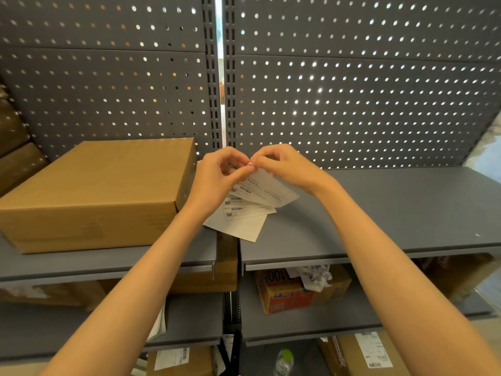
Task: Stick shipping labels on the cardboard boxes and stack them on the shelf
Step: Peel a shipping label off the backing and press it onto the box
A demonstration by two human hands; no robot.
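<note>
A plain brown cardboard box (pixel 100 191) lies flat on the left part of the grey shelf (pixel 393 213), with no label visible on it. Just right of the box, both hands meet above the shelf. My left hand (pixel 217 180) holds a fanned bundle of white shipping labels (pixel 252 204) with barcodes. My right hand (pixel 284 166) pinches the top corner of the uppermost label, fingertips against those of my left hand. The sheets hang down and right, over the shelf surface.
A grey perforated back panel (pixel 352 90) rises behind the shelf. Lower shelves hold more cardboard boxes, an orange printed box (pixel 287 297) with crumpled label backing, a labelled box (pixel 374 351) and a plastic bottle (pixel 284 362). More brown boxes stand at the far left (pixel 13 147).
</note>
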